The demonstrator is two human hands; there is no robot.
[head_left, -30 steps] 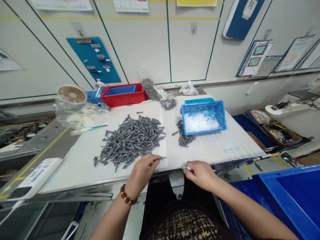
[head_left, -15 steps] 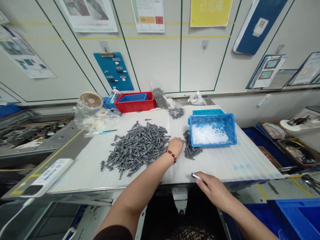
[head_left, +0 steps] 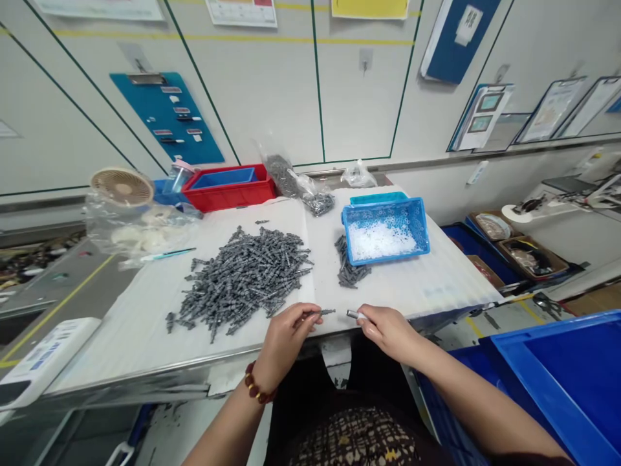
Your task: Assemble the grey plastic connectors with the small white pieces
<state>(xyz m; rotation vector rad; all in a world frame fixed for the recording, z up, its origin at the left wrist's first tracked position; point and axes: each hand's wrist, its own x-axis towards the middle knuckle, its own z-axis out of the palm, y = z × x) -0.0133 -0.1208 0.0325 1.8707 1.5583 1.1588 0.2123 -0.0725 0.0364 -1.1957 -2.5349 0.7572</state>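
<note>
My left hand [head_left: 286, 338] pinches one small grey part [head_left: 326, 312] at the near edge of the white mat [head_left: 427, 285], its tip pointing right. My right hand [head_left: 388, 330] is closed round a short silver tool [head_left: 353, 314] whose tip faces that part, a small gap between them. A large heap of the same grey parts [head_left: 242, 275] lies just beyond my left hand. A smaller heap of grey parts [head_left: 349, 265] sits beside a blue basket [head_left: 422, 223] holding white pieces.
A red bin [head_left: 230, 192] with a blue tray inside, a small fan [head_left: 122, 186], and plastic bags [head_left: 295, 181] stand at the back. Blue crates [head_left: 557, 382] are at the lower right. A white device [head_left: 33, 359] lies at the left.
My left hand reached out to the small heap beside the basket, then drew back to the near edge with a grey part. My right hand stayed near the edge with the tool.
</note>
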